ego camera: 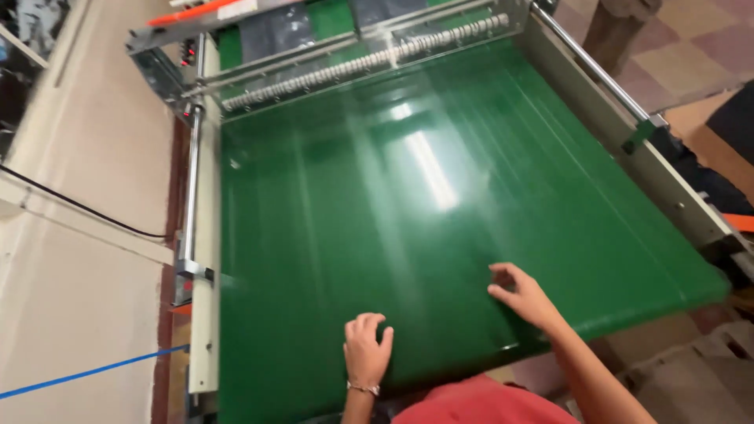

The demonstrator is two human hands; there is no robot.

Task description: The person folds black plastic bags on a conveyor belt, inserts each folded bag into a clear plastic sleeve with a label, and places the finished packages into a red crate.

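A wide green conveyor belt point(408, 204) fills the middle of the head view, glossy and streaked with motion blur. My left hand point(366, 349) rests on the belt near its front edge, fingers curled downward, a thin bracelet at the wrist. My right hand point(520, 295) lies on the belt a little farther right, fingers bent and apart. Neither hand holds anything. At the belt's far end a ribbed white roller point(361, 61) sits under a clear guard.
Grey metal side rails point(628, 149) and a steel rod point(191, 180) frame the belt. A beige wall with a black cable point(78, 206) and blue tape is at left. Cardboard and tiled floor lie at right. My red shirt point(479, 404) shows at bottom.
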